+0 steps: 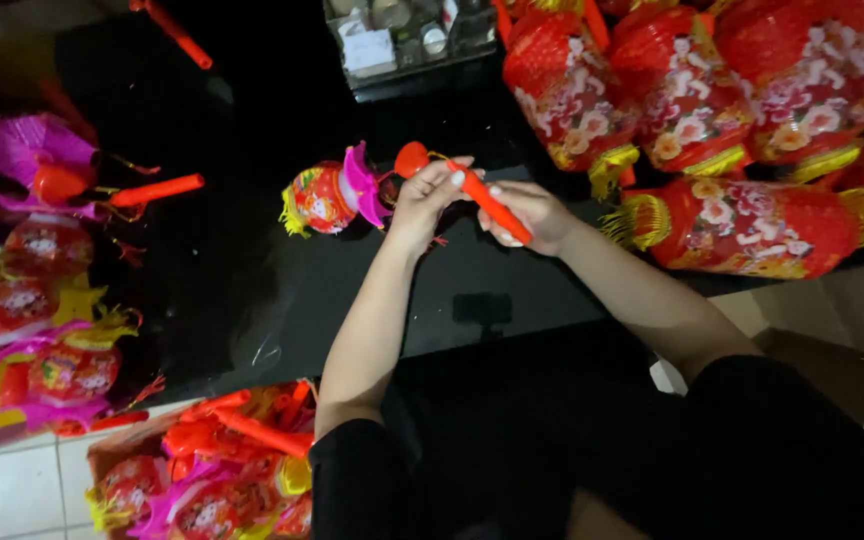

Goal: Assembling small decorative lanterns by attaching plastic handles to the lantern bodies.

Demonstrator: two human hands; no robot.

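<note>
The orange stick [487, 203] is held above the black tabletop [252, 290] by both hands. Its long axis runs diagonally, from a rounded knob at the upper left down to the lower right. The left hand [422, 200] grasps the stick just below the knob, fingers [452, 178] wrapped over it. The right hand [532, 215] pinches the lower end between thumb and fingertips. Both hands are in contact with the stick; neither is nearer.

The small lantern [332, 197], round, red, with a pink frill and yellow fringe, lies on the tabletop just left of the knob, touching or nearly touching the left hand; contact cannot be confirmed.

Count, relative to the stick:
- Sticks in hand: one.
- Small lanterns just beside it: one.
- Loose orange sticks to the far left on the tabletop: at least two [157, 190].
- Large red flowered lanterns [742, 225] to the right: at least five, overlapping, so an exact count is uncertain.
- Small lanterns at the far left edge: several, blurred.
- Cardboard box [202, 470] below left, on the floor: one, holding more sticks and small lanterns.
</note>
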